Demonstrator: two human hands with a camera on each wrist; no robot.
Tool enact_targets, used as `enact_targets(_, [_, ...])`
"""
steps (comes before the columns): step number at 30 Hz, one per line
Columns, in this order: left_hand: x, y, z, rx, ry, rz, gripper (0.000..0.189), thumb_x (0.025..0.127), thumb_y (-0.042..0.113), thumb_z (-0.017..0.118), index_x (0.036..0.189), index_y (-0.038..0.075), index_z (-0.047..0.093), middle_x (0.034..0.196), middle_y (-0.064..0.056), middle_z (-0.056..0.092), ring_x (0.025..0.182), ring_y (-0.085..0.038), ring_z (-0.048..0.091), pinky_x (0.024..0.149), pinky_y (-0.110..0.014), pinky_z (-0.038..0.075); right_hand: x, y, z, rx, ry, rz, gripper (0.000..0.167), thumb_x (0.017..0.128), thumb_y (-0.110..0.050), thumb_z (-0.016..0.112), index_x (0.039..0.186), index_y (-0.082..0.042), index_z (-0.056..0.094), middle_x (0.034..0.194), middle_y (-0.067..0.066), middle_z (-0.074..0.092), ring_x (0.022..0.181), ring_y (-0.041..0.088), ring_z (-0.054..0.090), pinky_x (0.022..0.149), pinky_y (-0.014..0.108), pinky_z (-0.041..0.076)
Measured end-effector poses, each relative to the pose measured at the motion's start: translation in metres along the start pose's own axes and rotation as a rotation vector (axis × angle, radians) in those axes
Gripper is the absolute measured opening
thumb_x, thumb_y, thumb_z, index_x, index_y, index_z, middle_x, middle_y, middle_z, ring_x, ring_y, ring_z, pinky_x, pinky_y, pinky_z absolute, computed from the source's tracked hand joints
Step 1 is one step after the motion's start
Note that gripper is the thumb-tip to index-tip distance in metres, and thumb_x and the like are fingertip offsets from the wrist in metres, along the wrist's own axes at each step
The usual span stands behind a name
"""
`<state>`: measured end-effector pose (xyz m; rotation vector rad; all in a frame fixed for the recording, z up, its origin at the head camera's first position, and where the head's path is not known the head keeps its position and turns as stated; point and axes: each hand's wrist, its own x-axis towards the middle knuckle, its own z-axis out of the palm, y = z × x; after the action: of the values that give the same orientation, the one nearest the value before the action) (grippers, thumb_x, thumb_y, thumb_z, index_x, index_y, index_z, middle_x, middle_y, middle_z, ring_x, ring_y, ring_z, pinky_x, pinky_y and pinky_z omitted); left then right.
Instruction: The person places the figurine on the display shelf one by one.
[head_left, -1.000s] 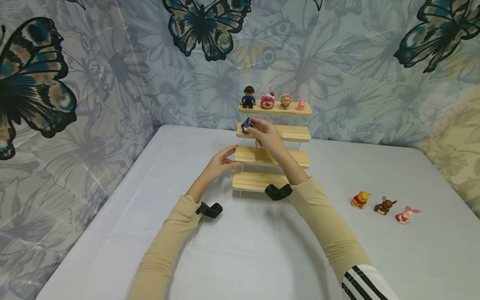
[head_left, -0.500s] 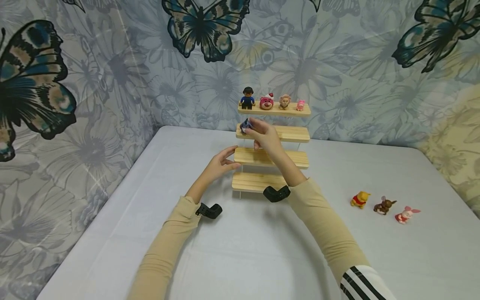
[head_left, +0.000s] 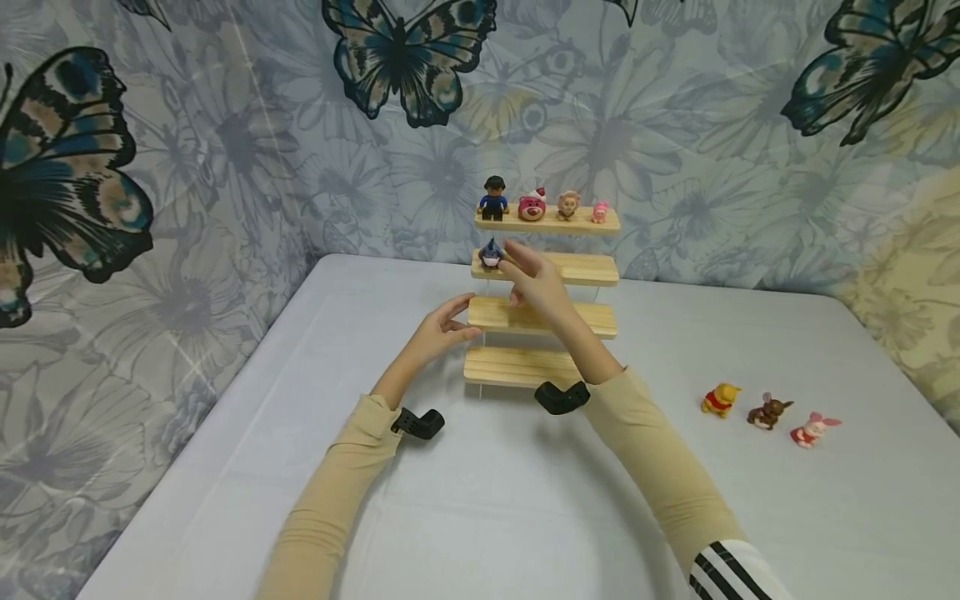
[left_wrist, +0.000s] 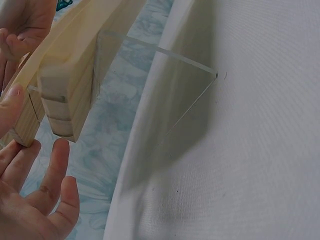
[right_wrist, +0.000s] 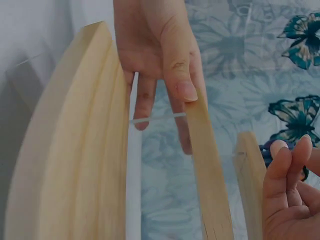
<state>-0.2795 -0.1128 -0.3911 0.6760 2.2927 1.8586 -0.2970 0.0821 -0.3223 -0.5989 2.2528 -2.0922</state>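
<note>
A four-tier wooden display stand [head_left: 542,317] has light boards on clear supports. On the left end of its second board from the top stands a small dark blue toy figurine [head_left: 491,253] with a pale lower face. My right hand [head_left: 542,282] is just to the figurine's right, fingertips beside it and slightly spread. My left hand [head_left: 438,331] grips the left end of the third board. In the left wrist view its thumb [left_wrist: 11,107] lies over the board, with fingers [left_wrist: 20,162] at the other side. The right wrist view shows the figurine partly hidden behind my right fingers [right_wrist: 287,175].
Along the top board stand a blue-shirted toy person [head_left: 492,200], a pink bear head [head_left: 532,205], a tan-faced figurine [head_left: 567,205] and a small pink one [head_left: 599,212]. Yellow bear [head_left: 721,399], brown [head_left: 769,411] and pink long-eared [head_left: 813,429] figurines sit on the white tablecloth [head_left: 480,500] at right.
My right fingers have let go of the dark blue figurine and drawn slightly right, so more of it shows on the board. The left hand keeps its place.
</note>
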Motion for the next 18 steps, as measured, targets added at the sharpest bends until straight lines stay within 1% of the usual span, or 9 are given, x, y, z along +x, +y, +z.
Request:
enact_targets(4, [0.000, -0.001, 0.001, 0.001, 0.014, 0.006, 0.064, 0.085, 0.008, 0.062, 0.140, 0.003, 0.029, 0.141, -0.017, 0.027, 0.096, -0.030, 0.054, 0.080, -0.034, 0.046, -0.012, -0.001, -0.011, 0.015, -0.001, -0.021, 0.050, 0.092, -0.019, 0.053, 0.136, -0.002, 0.036, 0.138, 0.010, 0.036, 0.043, 0.012, 0.045, 0.046, 0.022, 0.044])
enact_targets(9, [0.001, -0.003, 0.001, -0.006, 0.004, 0.027, 0.064, 0.085, 0.006, 0.061, 0.139, 0.001, 0.027, 0.140, -0.018, 0.028, 0.096, -0.031, 0.054, 0.080, -0.035, 0.046, -0.027, -0.006, -0.023, -0.002, -0.007, -0.039, 0.050, 0.091, -0.017, 0.054, 0.136, -0.001, 0.037, 0.138, 0.013, 0.035, 0.043, 0.012, 0.045, 0.045, 0.022, 0.044])
enact_targets(15, [0.001, -0.003, 0.001, 0.008, 0.017, 0.001, 0.064, 0.085, 0.009, 0.063, 0.139, 0.004, 0.029, 0.140, -0.015, 0.029, 0.097, -0.030, 0.054, 0.081, -0.033, 0.045, -0.039, -0.012, -0.037, -0.032, 0.005, -0.057, 0.049, 0.092, -0.020, 0.054, 0.135, -0.001, 0.039, 0.137, 0.012, 0.037, 0.043, 0.012, 0.044, 0.046, 0.021, 0.045])
enact_targets(18, [0.001, -0.003, 0.001, 0.007, 0.018, 0.001, 0.064, 0.085, 0.009, 0.063, 0.139, 0.003, 0.029, 0.140, -0.015, 0.029, 0.098, -0.031, 0.053, 0.082, -0.034, 0.045, -0.044, -0.015, -0.043, -0.044, 0.021, -0.061, 0.049, 0.092, -0.020, 0.054, 0.135, -0.001, 0.039, 0.138, 0.012, 0.036, 0.043, 0.011, 0.044, 0.046, 0.021, 0.044])
